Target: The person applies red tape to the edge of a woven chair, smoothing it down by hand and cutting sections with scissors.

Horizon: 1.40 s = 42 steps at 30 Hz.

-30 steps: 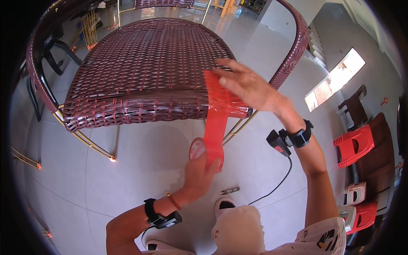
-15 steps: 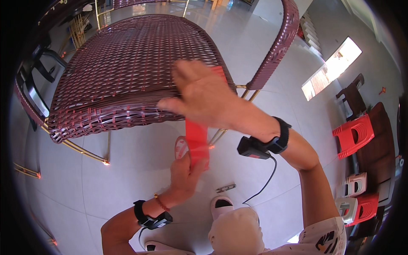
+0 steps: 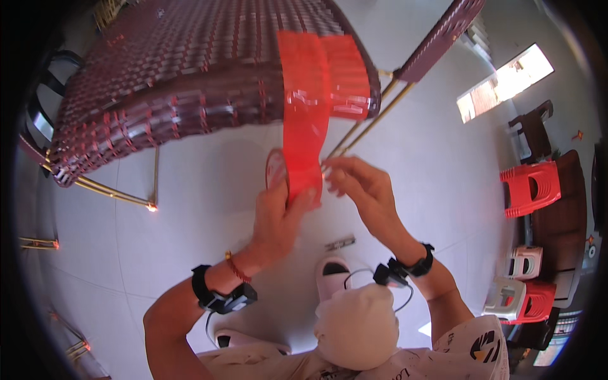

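A red tape strip (image 3: 304,95) runs from the woven brown seat's front edge down to a tape roll (image 3: 275,174), beside a shorter red piece (image 3: 347,76) stuck on that corner. My left hand (image 3: 278,225) is closed around the roll below the seat (image 3: 171,76). My right hand (image 3: 364,196) is just right of the roll, its fingers loosely curved and a little apart beside the tape; whether they touch it is unclear. Small metal snips (image 3: 340,242) lie on the floor below my hands.
Gold metal legs (image 3: 117,196) and a woven armrest (image 3: 430,44) frame the seat. At right stand red stacked stools (image 3: 529,187), pale stools (image 3: 506,297) and dark wooden furniture (image 3: 560,234). My slippered foot (image 3: 332,275) is on the tiled floor (image 3: 190,266).
My right hand has come down from the tape on the seat to beside the roll. My left hand and roll sit higher in the picture, as does the seat.
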Each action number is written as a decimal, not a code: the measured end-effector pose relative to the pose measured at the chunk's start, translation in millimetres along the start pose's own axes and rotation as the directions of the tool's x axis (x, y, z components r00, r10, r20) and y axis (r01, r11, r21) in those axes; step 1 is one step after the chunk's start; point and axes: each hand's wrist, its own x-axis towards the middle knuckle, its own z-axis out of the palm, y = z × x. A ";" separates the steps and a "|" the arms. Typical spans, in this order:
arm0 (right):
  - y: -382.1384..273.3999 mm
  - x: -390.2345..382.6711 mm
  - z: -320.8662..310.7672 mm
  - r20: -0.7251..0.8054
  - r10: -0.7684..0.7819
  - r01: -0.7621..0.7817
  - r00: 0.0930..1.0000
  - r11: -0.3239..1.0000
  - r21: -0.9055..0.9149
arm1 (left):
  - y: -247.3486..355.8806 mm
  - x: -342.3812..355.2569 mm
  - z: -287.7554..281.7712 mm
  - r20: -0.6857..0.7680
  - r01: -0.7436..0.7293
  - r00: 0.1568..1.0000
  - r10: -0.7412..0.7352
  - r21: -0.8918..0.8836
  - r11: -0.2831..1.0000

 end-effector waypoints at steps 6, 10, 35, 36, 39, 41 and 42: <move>6.6 31.8 11.1 -0.083 -0.156 0.151 0.984 0.986 -0.064 | -7.8 22.1 -7.9 -0.028 -0.084 0.996 0.082 -0.074 0.994; 5.4 47.7 22.6 -0.099 -0.137 0.138 0.986 0.990 0.003 | -21.2 36.8 -15.7 -0.060 -0.121 0.990 0.124 0.048 0.991; 19.8 95.1 32.6 -0.243 -0.418 0.436 0.875 0.900 0.022 | -29.9 105.5 -32.8 -0.277 -0.258 0.894 0.354 0.328 0.909; 19.3 94.2 32.8 -0.249 -0.399 0.415 0.882 0.910 0.012 | -31.1 108.6 -33.2 -0.306 -0.192 0.908 0.285 0.300 0.934; 15.3 85.0 34.2 -0.233 -0.386 0.394 0.893 0.919 -0.012 | -42.0 115.5 -28.2 -0.398 -0.324 0.789 0.467 0.375 0.868; 16.6 69.2 30.9 -0.213 -0.379 0.383 0.901 0.924 -0.025 | -43.0 119.5 -29.5 -0.399 -0.328 0.787 0.471 0.377 0.866; 18.6 56.7 27.1 -0.200 -0.308 0.302 0.930 0.951 -0.063 | -39.1 116.6 -31.7 -0.401 -0.333 0.780 0.481 0.386 0.861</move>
